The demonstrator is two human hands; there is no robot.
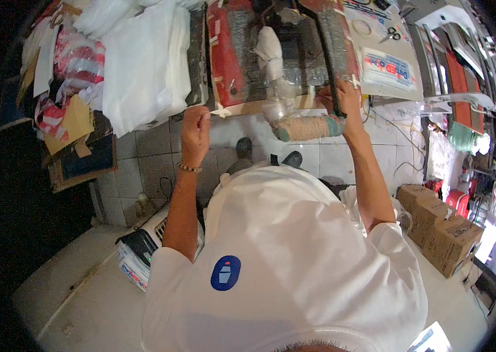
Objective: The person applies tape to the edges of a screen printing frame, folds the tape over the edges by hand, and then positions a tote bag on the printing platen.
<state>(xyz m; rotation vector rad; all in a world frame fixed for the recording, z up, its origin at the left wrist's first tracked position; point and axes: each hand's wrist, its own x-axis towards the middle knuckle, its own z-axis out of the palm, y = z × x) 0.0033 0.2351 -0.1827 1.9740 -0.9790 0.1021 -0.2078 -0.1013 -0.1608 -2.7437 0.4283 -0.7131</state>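
My left hand point(195, 134), with a beaded bracelet on the wrist, is closed at the front edge of the bench. Its fingertips are beside a pale strip of tape point(220, 111) at a corner of the red, tape-patched board point(227, 79); what they hold, if anything, is hidden. My right hand point(349, 105) is at the board's opposite front corner. The end of a black bar point(330, 73) crosses in front of its fingers, so their grip cannot be made out. Between my hands, a thick handle wrapped in brown cord point(306, 128) juts out from a plastic-wrapped arm point(277, 97).
A stack of white sheets point(139, 70) lies left of the board, beside red-and-white plastic point(81, 56). To the right are scissors point(393, 34), a tape roll point(361, 27) and a printed white packet point(387, 69). Cardboard boxes point(441, 232) stand on the floor at right.
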